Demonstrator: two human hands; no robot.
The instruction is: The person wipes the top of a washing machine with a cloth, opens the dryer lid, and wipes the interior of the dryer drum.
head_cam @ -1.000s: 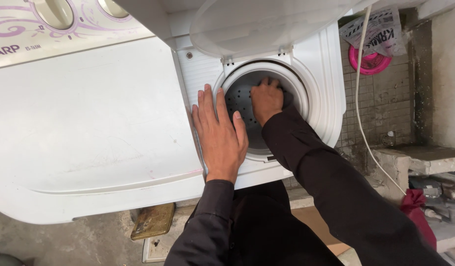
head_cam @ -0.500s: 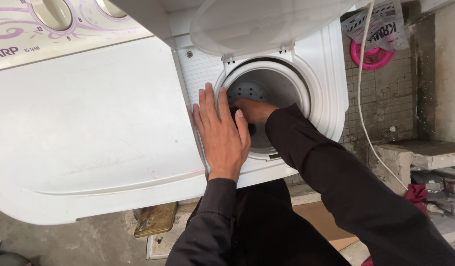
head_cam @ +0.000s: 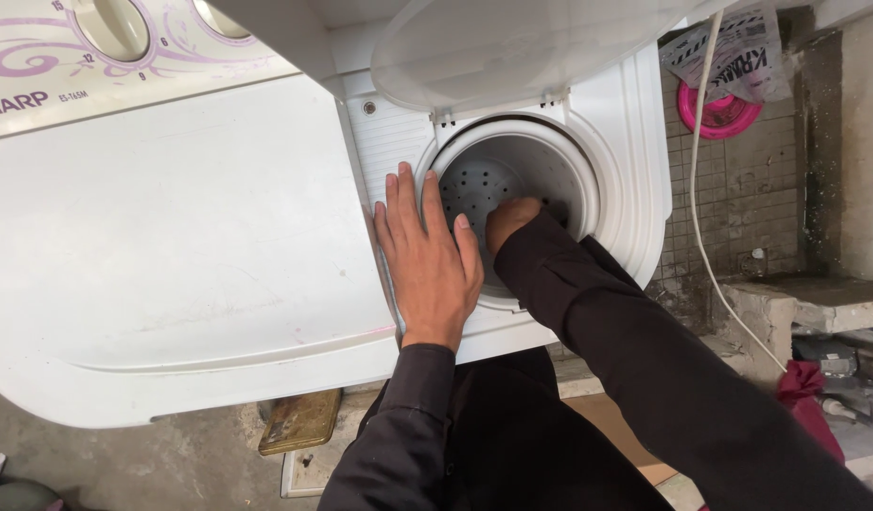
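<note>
left hand (head_cam: 432,270) on washer rim (head_cam: 427,175), right hand (head_cam: 508,220) inside drum (head_cam: 522,180)

I count one twin-tub washing machine (head_cam: 172,255), one perforated spin drum (head_cam: 512,180), two control dials (head_cam: 110,24), two hands, one pink plastic ring (head_cam: 720,114), one white cord (head_cam: 698,189).

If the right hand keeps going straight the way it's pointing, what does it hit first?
Probably the perforated drum wall: the right hand reaches into the spin tub, angled left; depth is unclear.
</note>
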